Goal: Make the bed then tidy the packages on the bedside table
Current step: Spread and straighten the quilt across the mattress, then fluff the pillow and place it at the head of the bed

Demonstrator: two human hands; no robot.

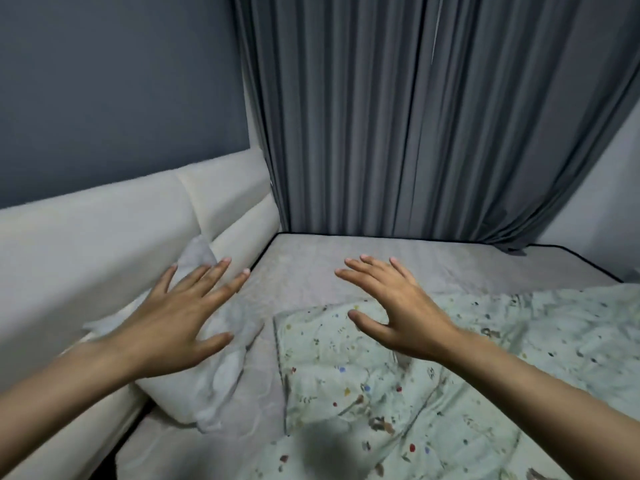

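Observation:
A pale green quilt (pixel 433 375) with small coloured prints covers the near right part of the bed. A white pillow (pixel 207 375) leans against the cream padded headboard (pixel 104 244) on the left. Bare grey mattress (pixel 346 265) shows at the far side. My left hand (pixel 176 317) hovers over the pillow with fingers spread and straight, holding nothing. My right hand (pixel 391 306) is spread above the quilt's top corner, also holding nothing. The bedside table and packages are out of view.
Dark grey curtains (pixel 415 116) hang behind the far edge of the bed. A blue-grey wall (pixel 121 81) rises above the headboard. A dark gap runs between headboard and mattress at the lower left.

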